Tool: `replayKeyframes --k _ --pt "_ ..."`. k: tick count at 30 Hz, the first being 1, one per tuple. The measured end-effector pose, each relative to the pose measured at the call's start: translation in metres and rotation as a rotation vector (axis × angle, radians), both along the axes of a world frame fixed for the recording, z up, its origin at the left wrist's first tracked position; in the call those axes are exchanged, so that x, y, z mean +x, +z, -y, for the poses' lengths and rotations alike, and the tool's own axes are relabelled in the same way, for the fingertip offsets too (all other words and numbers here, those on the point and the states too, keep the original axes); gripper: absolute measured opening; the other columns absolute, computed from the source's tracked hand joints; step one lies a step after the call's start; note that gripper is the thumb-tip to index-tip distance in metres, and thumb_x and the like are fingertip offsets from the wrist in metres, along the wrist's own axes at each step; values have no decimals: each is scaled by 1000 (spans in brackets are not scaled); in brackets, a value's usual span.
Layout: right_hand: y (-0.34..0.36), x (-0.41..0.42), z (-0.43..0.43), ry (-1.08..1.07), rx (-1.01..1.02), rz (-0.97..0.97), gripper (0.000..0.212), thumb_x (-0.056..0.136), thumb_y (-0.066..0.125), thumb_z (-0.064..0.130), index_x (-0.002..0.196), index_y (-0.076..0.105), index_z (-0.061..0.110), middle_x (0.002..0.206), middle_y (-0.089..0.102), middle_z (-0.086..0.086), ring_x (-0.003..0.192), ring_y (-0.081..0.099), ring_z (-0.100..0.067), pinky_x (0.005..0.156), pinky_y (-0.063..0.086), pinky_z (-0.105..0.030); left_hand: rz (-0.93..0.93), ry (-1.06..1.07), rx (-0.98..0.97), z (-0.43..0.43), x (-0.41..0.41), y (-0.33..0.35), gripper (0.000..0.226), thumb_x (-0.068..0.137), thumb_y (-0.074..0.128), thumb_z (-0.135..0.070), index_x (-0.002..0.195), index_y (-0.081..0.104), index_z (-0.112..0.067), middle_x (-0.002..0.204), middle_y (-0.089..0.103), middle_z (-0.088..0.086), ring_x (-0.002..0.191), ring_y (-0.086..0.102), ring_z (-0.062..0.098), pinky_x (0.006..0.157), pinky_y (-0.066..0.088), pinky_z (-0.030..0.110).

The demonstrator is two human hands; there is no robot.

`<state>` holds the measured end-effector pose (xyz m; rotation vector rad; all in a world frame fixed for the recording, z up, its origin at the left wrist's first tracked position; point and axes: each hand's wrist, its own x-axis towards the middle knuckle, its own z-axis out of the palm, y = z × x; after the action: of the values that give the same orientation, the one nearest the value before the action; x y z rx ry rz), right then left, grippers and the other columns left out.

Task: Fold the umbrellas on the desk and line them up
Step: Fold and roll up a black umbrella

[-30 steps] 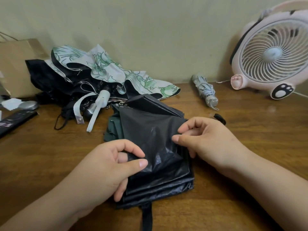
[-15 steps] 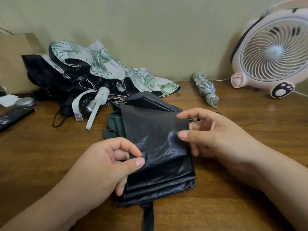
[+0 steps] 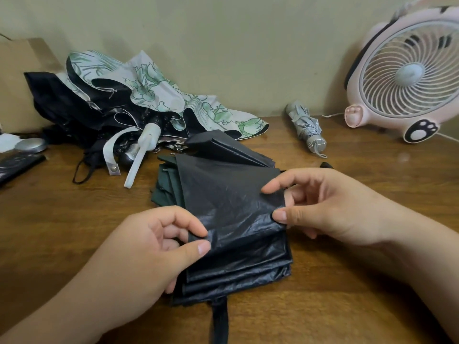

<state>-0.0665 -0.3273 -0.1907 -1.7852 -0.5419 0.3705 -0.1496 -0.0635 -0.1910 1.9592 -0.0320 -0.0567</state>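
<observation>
Fingers (image 3: 270,187) of left hand (image 3: 139,247) and right hand (image 3: 330,207) pinch the black umbrella (image 3: 231,194), its strap (image 3: 219,324) cut off below.

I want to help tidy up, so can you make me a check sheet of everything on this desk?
Surface: wooden desk, brown, partly covered.
Job's things: black umbrella in front, pleats half stacked; floral umbrella back left, still unfolded; grey umbrella near the wall, already rolled.
Clutter: paper bag, silver oval thing and dark flat thing at the far left.
Grips: left hand and right hand each pinch a fold of the black umbrella.
Cables: white cord beside the fan.
Surroundings: pink fan at the right; plain wall behind.
</observation>
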Motion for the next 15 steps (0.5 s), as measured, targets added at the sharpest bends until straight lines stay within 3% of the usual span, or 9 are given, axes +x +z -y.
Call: replayKeyframes --k 2,5,7,10,12,15 --pt "-2 -1 -2 -19 -60 23 32 79 83 25 109 74 18 66 62 -7 52 50 -24 48 42 -22 31 25 62 1 -4 2 15 70 81 -31 80 76 -41 62 68 6 40 50 18 45 48 32" --pt "-2 -6 -7 -67 -241 163 35 77 71 50 106 77 32 70 68 -3 59 59 -20 61 51 -31 28 12 180 2 -12 6 32 54 67 -61 84 74 -52 53 61 8 45 51 27 56 54 41" --pt "-5 -8 -9 -126 -355 294 36 79 63 64 105 76 43 75 70 2 68 65 -19 70 55 -41 22 27 256 1 -16 6 34 54 62 -66 86 71 -59 49 59 6 50 58 28 62 57 37" --pt "-9 -9 -11 -287 -458 560 42 81 61 67 113 73 42 68 57 16 65 55 -7 63 47 -31 64 58 301 -2 -21 5 33 57 65 -64 89 69 -62 52 61 -1 51 61 18 69 60 41" --pt "-8 -12 -14 -349 -549 769 55 79 59 71 123 68 39 84 50 20 82 52 -4 74 48 -32 82 71 349 -4 -21 5 28 66 72 -55 92 67 -63 53 62 -10 52 62 19 69 61 44" --pt "-7 -19 -21 -221 -693 857 68 82 56 71 142 55 38 138 46 6 133 42 -18 110 41 -45 20 24 520 -3 -16 12 13 82 76 -43 89 71 -52 58 63 -25 56 63 14 65 59 32"
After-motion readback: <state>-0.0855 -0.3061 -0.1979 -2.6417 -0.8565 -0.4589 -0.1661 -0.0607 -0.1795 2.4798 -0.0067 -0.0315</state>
